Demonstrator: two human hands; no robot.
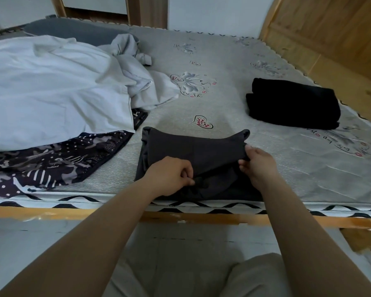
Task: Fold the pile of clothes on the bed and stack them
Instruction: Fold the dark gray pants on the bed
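Note:
A dark grey garment [189, 146] lies partly folded at the near edge of the bed. My left hand [171, 174] pinches its fabric near the front middle. My right hand [258, 162] grips its right edge and holds that fold lifted off the layer below. A folded black garment [293, 103] rests on the mattress to the right. On the left lies the unfolded pile: a large white garment [51, 88], a light grey crumpled one [129, 50] behind it, and a dark patterned one [51, 163] under it.
The grey printed mattress [212, 99] is bare between the pile and the black garment. A wooden headboard [330, 35] rises at the right. The wooden bed frame rail [201, 217] runs along the near edge, with pale floor below.

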